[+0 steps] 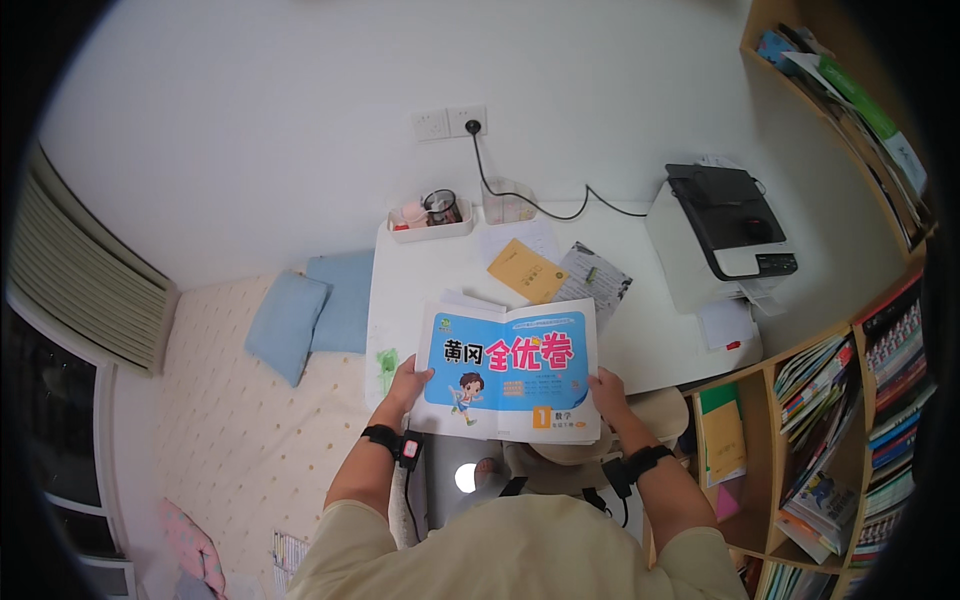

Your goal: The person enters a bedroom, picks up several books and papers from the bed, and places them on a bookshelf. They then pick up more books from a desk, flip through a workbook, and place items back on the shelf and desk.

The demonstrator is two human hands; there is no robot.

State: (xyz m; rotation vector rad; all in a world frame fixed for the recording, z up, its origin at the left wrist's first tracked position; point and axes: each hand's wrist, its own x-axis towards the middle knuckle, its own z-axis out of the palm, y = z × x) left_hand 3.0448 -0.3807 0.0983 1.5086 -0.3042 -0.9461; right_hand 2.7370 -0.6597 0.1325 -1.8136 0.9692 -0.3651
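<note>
Between my two hands I hold a large paper workbook [517,427] with a blue and white cover, printed writing and a cartoon child running. My left hand [407,384] grips its left edge, the thumb lying on the cover. On the opposite edge my right hand [609,394] has the same kind of hold. The workbook hangs over the front edge of a white desk [442,270]. Beyond its top edge lie a yellow-brown booklet [529,271] and a grey printed sheet [600,274]. A white paper [472,301] shows partly from behind the workbook.
A printer [727,217] stands at the desk's right, its black cable [555,216] running to a wall socket [450,123]. A white tray [431,233] and a clear container [510,201] sit at the back. Bookshelves [772,450] flank the right; a bed with blue pillows [289,322] the left.
</note>
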